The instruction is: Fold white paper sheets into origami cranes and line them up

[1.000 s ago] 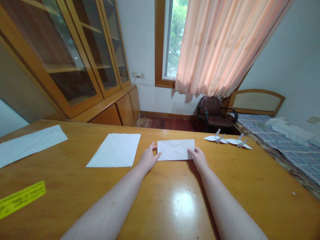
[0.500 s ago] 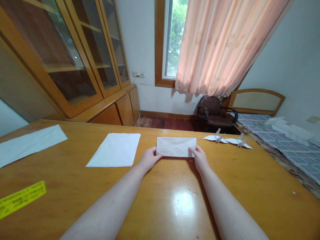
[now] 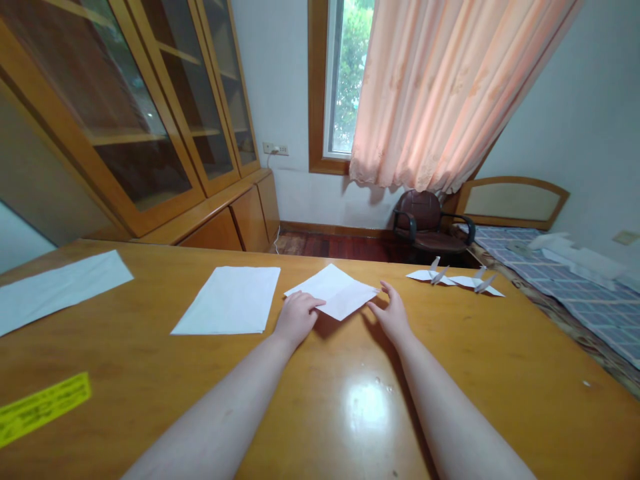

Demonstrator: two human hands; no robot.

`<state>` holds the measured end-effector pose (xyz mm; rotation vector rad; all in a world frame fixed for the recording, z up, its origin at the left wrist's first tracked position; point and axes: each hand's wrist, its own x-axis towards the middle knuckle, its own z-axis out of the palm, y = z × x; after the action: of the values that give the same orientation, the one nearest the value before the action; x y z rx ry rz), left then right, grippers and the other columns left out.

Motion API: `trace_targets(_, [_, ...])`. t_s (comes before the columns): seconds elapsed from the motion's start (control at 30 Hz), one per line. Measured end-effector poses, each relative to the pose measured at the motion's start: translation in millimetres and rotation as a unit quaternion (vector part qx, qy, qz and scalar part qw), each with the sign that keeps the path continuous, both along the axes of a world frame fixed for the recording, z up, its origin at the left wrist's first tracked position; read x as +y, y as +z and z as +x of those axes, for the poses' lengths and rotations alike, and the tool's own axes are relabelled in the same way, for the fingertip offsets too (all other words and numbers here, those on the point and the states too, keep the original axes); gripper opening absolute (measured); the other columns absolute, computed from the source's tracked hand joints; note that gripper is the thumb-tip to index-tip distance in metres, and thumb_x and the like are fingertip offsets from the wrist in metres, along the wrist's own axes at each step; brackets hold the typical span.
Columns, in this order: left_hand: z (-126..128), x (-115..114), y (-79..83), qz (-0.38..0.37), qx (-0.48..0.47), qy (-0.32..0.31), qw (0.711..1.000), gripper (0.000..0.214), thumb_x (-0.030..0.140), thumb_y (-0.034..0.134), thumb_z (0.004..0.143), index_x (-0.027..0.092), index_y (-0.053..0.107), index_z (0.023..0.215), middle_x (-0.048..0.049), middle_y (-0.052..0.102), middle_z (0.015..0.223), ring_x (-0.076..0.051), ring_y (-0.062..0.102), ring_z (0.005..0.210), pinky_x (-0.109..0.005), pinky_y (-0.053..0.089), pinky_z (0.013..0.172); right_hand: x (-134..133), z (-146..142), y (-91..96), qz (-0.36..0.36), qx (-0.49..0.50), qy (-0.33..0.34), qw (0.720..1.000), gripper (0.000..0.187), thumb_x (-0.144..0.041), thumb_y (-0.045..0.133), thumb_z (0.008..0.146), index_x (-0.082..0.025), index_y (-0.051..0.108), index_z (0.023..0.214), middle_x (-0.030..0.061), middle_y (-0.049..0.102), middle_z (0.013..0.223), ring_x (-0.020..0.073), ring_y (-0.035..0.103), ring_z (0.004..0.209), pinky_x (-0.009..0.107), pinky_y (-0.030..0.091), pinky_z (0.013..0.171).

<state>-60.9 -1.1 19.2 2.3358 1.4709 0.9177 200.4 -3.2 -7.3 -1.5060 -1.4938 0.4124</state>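
Note:
A creased white sheet of paper (image 3: 334, 291) is lifted a little off the wooden table (image 3: 320, 373) and turned to a diamond angle. My left hand (image 3: 296, 316) pinches its near left edge, fingers closed on it. My right hand (image 3: 391, 311) sits at the sheet's right corner with fingers spread, touching or just beside the edge. Both forearms reach in from the bottom of the view.
A stack of white paper (image 3: 229, 299) lies left of the hands, another white sheet (image 3: 55, 289) at the far left, and a yellow label (image 3: 43, 408) near the front left. Two folded paper cranes (image 3: 453, 277) rest at the right. A chair (image 3: 425, 225) stands beyond the table.
The paper, held flat as a rectangle by both hands, has been raised and rotated to a diamond angle. My right hand has loosened and opened at its corner.

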Motion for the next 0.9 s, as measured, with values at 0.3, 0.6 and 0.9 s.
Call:
trace_targets(0.3, [8.2, -6.0, 1.6, -0.012, 0.054, -0.052, 0.997, 0.029, 0.011, 0.052, 0.073, 0.025, 0.07, 0.091, -0.0026, 0.068, 0.086, -0.02, 0.056, 0.089, -0.038, 0.038, 0.092, -15.9, -20.7, 7.1, -0.053, -0.182, 0.263, 0.946, 0.046, -0.017, 0.054, 0.076, -0.025, 0.057, 0.121, 0.0093, 0.051, 0.132, 0.0236, 0.045, 0.122, 0.042, 0.031, 0.104])
trace_targets(0.6, [11.0, -8.5, 1.5, 0.033, 0.064, 0.052, 0.996, 0.058, 0.017, 0.055, 0.072, 0.024, 0.045, 0.129, -0.005, 0.051, 0.13, -0.025, 0.034, 0.128, -0.047, 0.009, 0.112, -9.3, -11.0, 7.9, -0.113, -0.139, 0.25, 0.952, 0.031, -0.019, 0.047, 0.081, -0.027, 0.068, 0.104, 0.0055, 0.056, 0.125, 0.0235, 0.042, 0.126, 0.049, 0.02, 0.108])
trace_targets(0.9, [-7.5, 16.1, -16.2, -0.063, -0.082, 0.159, 0.982, 0.075, 0.016, 0.058, 0.07, 0.014, 0.026, 0.138, -0.0142, 0.046, 0.134, -0.026, 0.041, 0.125, -0.04, 0.031, 0.105, -13.5, -3.9, 16.3, -0.157, 0.074, 0.217, 0.961, 0.024, -0.038, 0.058, 0.075, -0.021, 0.074, 0.081, 0.0046, 0.068, 0.106, 0.0274, 0.051, 0.117, 0.047, 0.019, 0.108])
